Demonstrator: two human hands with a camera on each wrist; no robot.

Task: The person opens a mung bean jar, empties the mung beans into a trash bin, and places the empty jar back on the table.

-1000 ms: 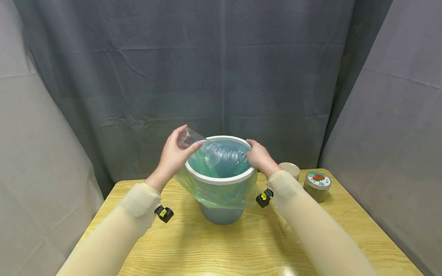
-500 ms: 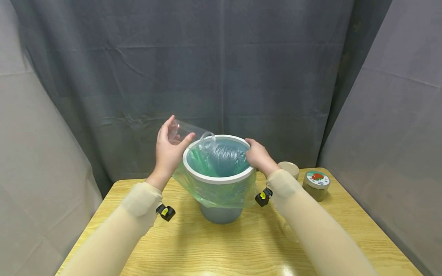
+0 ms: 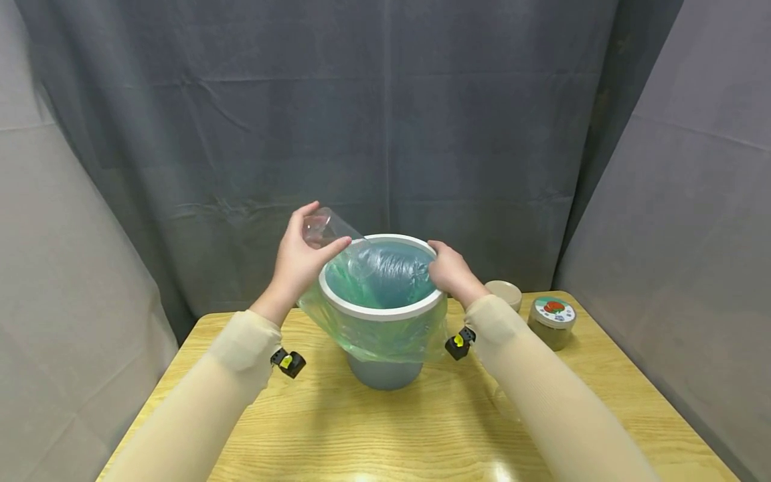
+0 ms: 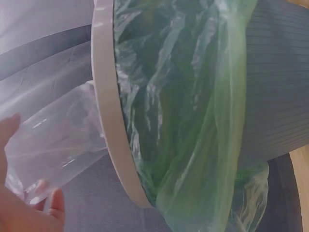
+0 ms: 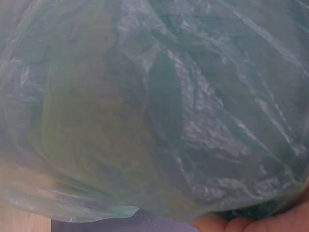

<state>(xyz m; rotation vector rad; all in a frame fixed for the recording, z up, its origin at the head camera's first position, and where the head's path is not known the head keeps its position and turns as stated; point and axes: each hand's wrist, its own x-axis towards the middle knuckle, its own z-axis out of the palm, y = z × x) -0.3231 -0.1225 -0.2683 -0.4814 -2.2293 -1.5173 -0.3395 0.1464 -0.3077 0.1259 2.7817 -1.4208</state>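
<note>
My left hand grips a clear plastic jar near its base, thumb on the near side. The jar tilts down to the right, its mouth end over the bin's left rim and inside the opening. In the left wrist view the jar passes behind the white rim. A grey bin stands upright, lined with a thin green bag that folds over the outside. My right hand holds the bin's right rim, thumb on top; its fingers lie against the bag in the right wrist view.
Behind my right forearm is a container with a beige lid. Right of it stands a jar with a tomato picture on its lid. A faint clear round object lies by my right sleeve. Grey curtains surround the wooden table.
The jar was drawn up and left out of the bin, then tipped back down into the opening by my left hand. My right hand stays on the rim.
</note>
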